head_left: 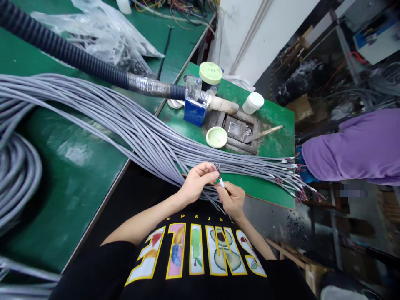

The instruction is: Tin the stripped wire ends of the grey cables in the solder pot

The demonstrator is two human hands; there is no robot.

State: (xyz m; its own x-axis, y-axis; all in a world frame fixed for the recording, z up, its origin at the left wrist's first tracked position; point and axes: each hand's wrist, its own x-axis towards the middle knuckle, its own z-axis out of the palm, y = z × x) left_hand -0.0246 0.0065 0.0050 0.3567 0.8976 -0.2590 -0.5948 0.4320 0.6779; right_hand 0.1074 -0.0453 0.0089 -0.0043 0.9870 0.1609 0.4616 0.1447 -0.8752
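Close to my body, my right hand [231, 201] grips a grey cable just below its white-wrapped end [221, 182]. Thin coloured wires [218, 168] fan out of that end, and my left hand [200, 180] has thumb and fingertips closed on them. Behind both hands runs a thick bundle of grey cables [125, 121], laid across the green table. The bundle's far ends [295, 177], with white wraps and bared coloured wires, hang past the table's right edge. Which wires sit between my left fingertips is too small to tell.
A square metal pot with silvery contents [236, 129] has a flat scraper [265, 134] across it. Around it are a pale green lid [216, 137], a white jar [253, 102] and a blue box [194, 111] under a black corrugated hose [78, 56]. A person in purple [353, 148] is at right.
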